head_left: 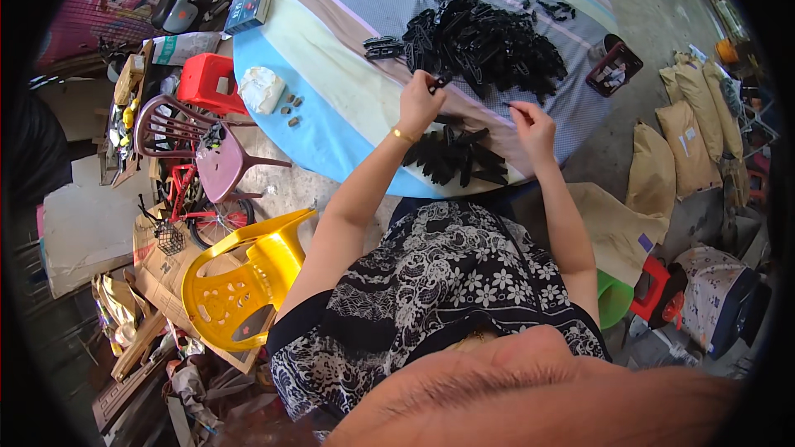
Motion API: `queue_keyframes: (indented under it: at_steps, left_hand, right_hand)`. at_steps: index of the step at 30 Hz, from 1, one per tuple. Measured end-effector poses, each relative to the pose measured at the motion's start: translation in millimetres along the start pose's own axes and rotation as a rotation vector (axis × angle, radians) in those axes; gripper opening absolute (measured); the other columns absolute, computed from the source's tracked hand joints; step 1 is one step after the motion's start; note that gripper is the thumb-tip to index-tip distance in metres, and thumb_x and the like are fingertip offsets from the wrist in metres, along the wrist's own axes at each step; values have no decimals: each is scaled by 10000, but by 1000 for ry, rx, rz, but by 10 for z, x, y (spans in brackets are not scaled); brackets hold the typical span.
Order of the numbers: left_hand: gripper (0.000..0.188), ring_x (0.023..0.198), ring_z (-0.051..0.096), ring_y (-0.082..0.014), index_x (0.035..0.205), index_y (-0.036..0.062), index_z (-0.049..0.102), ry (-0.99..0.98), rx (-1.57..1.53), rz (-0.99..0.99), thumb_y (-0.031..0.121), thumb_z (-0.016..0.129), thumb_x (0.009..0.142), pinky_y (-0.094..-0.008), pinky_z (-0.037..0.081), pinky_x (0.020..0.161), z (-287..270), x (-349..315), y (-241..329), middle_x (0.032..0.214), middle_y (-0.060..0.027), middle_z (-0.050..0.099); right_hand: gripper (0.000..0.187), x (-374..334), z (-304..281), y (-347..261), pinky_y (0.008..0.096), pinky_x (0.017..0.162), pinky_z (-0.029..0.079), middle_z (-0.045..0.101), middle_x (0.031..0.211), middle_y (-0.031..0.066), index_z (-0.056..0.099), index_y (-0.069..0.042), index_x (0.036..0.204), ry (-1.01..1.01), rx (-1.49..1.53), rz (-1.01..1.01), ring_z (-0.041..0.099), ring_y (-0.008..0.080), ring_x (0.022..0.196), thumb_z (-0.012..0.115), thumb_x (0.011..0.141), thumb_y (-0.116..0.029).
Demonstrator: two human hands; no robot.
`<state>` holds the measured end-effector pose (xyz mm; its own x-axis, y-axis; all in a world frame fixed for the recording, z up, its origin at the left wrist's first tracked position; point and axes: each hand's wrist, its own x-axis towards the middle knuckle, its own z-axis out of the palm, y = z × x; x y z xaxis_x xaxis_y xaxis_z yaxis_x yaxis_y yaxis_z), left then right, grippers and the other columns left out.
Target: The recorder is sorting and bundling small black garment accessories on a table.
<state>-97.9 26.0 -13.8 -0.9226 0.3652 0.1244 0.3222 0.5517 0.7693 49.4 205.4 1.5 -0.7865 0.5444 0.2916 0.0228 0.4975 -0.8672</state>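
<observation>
My left hand (420, 106) is closed around a black plastic piece (440, 84), whose end sticks out past the fingers. Across from it, my right hand (534, 128) pinches a small dark bit (508, 104), too small to name. Beyond both hands spreads a large heap of black plastic pieces (489, 45), many of them long and slotted. A smaller pile of black strips (460, 156) lies between my forearms, close to the near table edge. Both piles rest on a striped cloth (331, 50) covering the table.
A phone (614, 69) leans at the table's right edge. To the left are a blue box (248, 10), a white crumpled bag (262, 89) and several small brown lumps (292, 108). A yellow chair (240, 281) stands at left; brown sacks (687, 145) stand at right.
</observation>
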Motion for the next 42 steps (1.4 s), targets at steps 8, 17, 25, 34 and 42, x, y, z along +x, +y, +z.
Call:
queue_keyframes:
  at_steps: [8,17,25,34,42]
  left_hand:
    - [293,708,547,-62,963,14,586,-466,-380,101,92,721,716,-216,449,602,-390,-773,276,798,-4,618]
    - [247,579,476,11,994,32,625,-553,-794,-221,93,692,764,-142,370,488,-496,-933,289,690,50,590]
    - [295,725,560,-46,1065,-3,579,-576,-975,-391,78,653,791,-175,451,650,-544,-957,391,870,-16,621]
    - [301,706,530,-21,1063,-7,573,-553,-571,-184,53,633,774,-167,448,627,-535,-971,358,873,10,604]
    - [322,871,540,-259,1030,88,612,-419,-97,343,112,675,715,-318,451,787,-373,-792,66,878,-107,600]
  right_hand:
    - [128,-177,88,-638,295,660,484,647,803,78,654,-33,817,-194,90,-386,601,230,752,662,695,5]
    - [148,-318,116,-792,301,672,489,636,829,55,656,-55,805,-306,-8,-534,584,224,787,650,668,0]
    - [164,-339,93,-794,301,686,486,621,868,59,634,-48,863,-347,-229,-689,577,230,815,613,705,-15]
    - [273,-427,207,-366,220,658,483,652,844,66,611,31,947,-688,425,384,597,78,723,703,720,-89]
    - [373,-322,278,-64,222,599,461,639,761,48,611,-5,1029,-618,321,294,588,81,662,726,689,-107]
